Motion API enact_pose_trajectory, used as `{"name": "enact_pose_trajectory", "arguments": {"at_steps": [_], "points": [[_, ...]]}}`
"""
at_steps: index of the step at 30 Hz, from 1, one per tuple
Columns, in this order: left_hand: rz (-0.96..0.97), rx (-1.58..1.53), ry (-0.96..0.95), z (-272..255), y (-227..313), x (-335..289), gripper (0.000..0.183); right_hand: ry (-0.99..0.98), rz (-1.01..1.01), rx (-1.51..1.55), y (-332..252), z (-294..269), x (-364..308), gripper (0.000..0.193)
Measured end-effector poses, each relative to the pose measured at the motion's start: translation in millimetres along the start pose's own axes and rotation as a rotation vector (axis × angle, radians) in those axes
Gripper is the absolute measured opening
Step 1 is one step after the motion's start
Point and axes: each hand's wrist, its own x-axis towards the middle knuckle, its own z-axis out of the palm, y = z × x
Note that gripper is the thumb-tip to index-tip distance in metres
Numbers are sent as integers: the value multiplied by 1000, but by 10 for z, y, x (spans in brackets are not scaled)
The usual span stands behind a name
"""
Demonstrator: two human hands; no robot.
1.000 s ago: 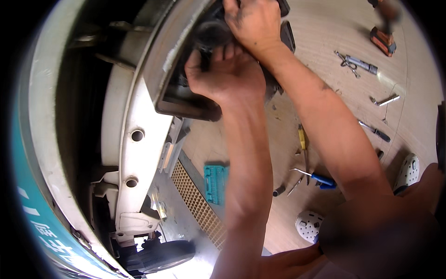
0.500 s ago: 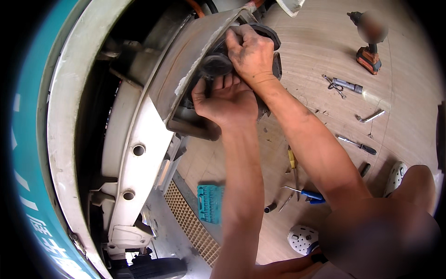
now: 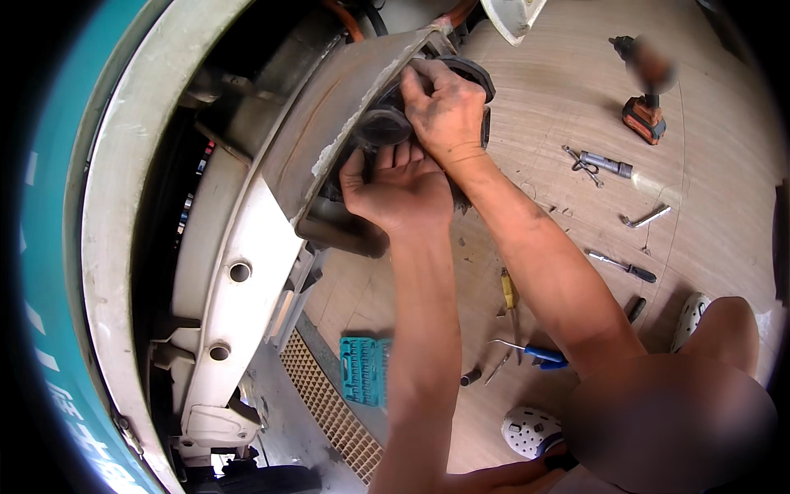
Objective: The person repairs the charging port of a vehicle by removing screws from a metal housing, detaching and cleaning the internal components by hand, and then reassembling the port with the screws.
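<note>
My left hand (image 3: pixel 401 193) is palm up at the open end of a grey metal beam (image 3: pixel 317 123). Its thumb stands apart from the fingers, and the fingertips reach under a black round part (image 3: pixel 383 126), partly out of sight. Just above, my right hand (image 3: pixel 447 114) is closed, with fingers bent and thumb drawn in against the black parts inside the opening. What it pinches is hidden. A curved black piece (image 3: pixel 473 76) shows beyond its knuckles.
On the floor at right lie a cordless drill (image 3: pixel 644 115), a flashlight (image 3: pixel 606 164), a socket wrench (image 3: pixel 648 216) and screwdrivers (image 3: pixel 621 266). A blue-handled pick (image 3: pixel 543 356) and teal socket case (image 3: pixel 359 370) are nearer. A white bracket (image 3: pixel 239 305) and teal vehicle panel (image 3: pixel 49 247) stand left.
The view has shifted slightly, so the floor tools appear a little farther left and lower. Both hands stay at the beam's opening in nearly the same pose.
</note>
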Motion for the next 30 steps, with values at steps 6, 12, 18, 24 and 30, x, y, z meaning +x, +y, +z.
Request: {"name": "enact_pose_trajectory", "arguments": {"at_steps": [6, 12, 18, 24, 30], "points": [[-14, -21, -18, -37, 13, 29, 48, 29, -31, -99, 17, 27, 34, 21], [-3, 16, 1, -2, 24, 8, 45, 33, 10, -169, -33, 48, 19, 21], [-17, 4, 1, -38, -17, 11, 43, 9, -51, -55, 46, -5, -27, 19], [33, 9, -34, -51, 13, 48, 61, 9, -5, -169, -24, 25, 61, 21], [8, 11, 4, -2, 12, 38, 42, 56, -41, -95, 19, 39, 12, 20]]}}
